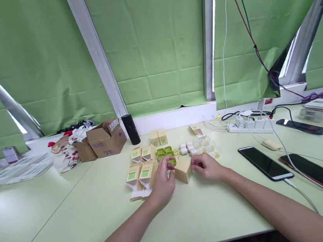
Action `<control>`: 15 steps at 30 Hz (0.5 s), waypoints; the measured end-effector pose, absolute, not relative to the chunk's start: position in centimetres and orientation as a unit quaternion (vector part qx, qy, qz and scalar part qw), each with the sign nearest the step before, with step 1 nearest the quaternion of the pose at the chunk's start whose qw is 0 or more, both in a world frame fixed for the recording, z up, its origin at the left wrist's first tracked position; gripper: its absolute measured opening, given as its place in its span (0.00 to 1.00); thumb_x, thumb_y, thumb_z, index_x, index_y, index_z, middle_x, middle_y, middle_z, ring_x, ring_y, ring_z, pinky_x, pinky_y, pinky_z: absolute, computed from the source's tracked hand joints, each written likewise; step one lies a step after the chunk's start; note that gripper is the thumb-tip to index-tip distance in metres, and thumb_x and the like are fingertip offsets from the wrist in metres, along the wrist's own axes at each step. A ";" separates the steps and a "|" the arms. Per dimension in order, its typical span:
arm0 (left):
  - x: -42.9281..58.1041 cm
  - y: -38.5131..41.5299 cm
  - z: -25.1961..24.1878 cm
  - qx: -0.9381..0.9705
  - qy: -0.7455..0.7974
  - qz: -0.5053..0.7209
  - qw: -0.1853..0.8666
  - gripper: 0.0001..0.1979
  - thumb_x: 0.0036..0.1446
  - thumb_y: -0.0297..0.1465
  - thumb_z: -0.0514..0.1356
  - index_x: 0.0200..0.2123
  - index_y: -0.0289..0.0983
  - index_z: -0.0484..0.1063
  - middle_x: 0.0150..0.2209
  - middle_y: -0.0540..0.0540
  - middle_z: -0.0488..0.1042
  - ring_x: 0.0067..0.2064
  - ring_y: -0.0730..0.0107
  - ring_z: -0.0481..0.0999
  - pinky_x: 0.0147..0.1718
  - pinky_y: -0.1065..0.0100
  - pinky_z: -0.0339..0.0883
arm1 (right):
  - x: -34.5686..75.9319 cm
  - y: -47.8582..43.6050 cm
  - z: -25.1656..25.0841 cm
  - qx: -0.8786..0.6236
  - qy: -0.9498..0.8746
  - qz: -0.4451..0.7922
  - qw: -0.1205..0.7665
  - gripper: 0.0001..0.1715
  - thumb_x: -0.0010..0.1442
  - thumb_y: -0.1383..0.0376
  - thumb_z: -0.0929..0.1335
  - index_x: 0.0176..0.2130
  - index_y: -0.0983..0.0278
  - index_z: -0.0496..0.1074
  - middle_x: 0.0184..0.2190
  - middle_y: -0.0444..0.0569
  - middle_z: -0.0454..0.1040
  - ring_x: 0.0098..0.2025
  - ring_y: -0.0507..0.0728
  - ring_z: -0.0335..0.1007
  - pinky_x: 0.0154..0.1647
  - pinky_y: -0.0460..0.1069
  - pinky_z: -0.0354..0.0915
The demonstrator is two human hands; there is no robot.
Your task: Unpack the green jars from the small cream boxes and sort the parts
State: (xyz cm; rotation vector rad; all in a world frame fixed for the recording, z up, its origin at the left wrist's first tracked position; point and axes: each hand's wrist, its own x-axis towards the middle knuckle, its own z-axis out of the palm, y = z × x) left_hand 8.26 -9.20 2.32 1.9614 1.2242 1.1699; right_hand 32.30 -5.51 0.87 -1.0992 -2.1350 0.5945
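Note:
A small closed kraft cardboard box (182, 171) stands on the table between my hands. My left hand (163, 183) is at its left side, fingers curved and apart; whether the fingertips touch it I cannot tell. At its right edge, the fingers of my right hand (206, 166) are pinched against the box. Flattened-looking open kraft boxes (144, 174) with green-edged windows lie left of my left hand. Behind the box are green square cups (165, 151), small yellow pieces (176, 152), pinkish-white rounded pieces (187, 148) and clear domed covers (206, 146).
Two kraft boxes (158, 137) and a black bottle (130, 130) stand at the back. Brown cartons (105, 139) and a cloth bag (65, 157) sit at the left. Phones (265, 162), a power strip (251, 126) and loose cables cover the right side.

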 end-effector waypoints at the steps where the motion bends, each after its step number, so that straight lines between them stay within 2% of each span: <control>1: 8.2 -9.1 2.2 0.728 0.455 0.437 0.269 0.17 0.64 0.25 0.53 0.54 0.45 0.65 0.47 0.44 0.72 0.50 0.60 0.75 0.53 0.56 0.69 | 32.3 -5.5 0.8 -0.420 -0.812 0.230 0.332 0.07 0.60 0.66 0.66 0.30 0.62 0.70 0.18 0.38 0.63 0.22 0.50 0.56 0.26 0.46 0.52; 5: 8.2 -8.9 2.2 0.732 0.453 0.436 0.262 0.14 0.67 0.27 0.52 0.53 0.43 0.65 0.47 0.44 0.72 0.46 0.61 0.75 0.51 0.57 0.69 | 32.3 -5.3 0.4 -0.416 -0.798 0.256 0.353 0.08 0.62 0.65 0.65 0.31 0.63 0.72 0.19 0.38 0.63 0.22 0.50 0.56 0.26 0.46 0.51; 11: 8.5 -9.4 2.8 0.734 0.472 0.411 0.265 0.20 0.61 0.24 0.57 0.55 0.42 0.66 0.43 0.45 0.71 0.46 0.61 0.73 0.48 0.59 0.69 | 32.3 -4.9 -0.1 -0.414 -0.787 0.249 0.384 0.09 0.62 0.65 0.65 0.36 0.62 0.76 0.17 0.37 0.62 0.21 0.51 0.56 0.26 0.47 0.51; 15: 8.4 -9.8 3.1 0.740 0.475 0.402 0.254 0.24 0.58 0.24 0.59 0.57 0.43 0.66 0.48 0.43 0.72 0.49 0.59 0.72 0.49 0.58 0.68 | 32.1 -4.5 -0.5 -0.433 -0.769 0.254 0.396 0.09 0.62 0.65 0.65 0.37 0.62 0.76 0.16 0.37 0.60 0.21 0.51 0.54 0.26 0.47 0.49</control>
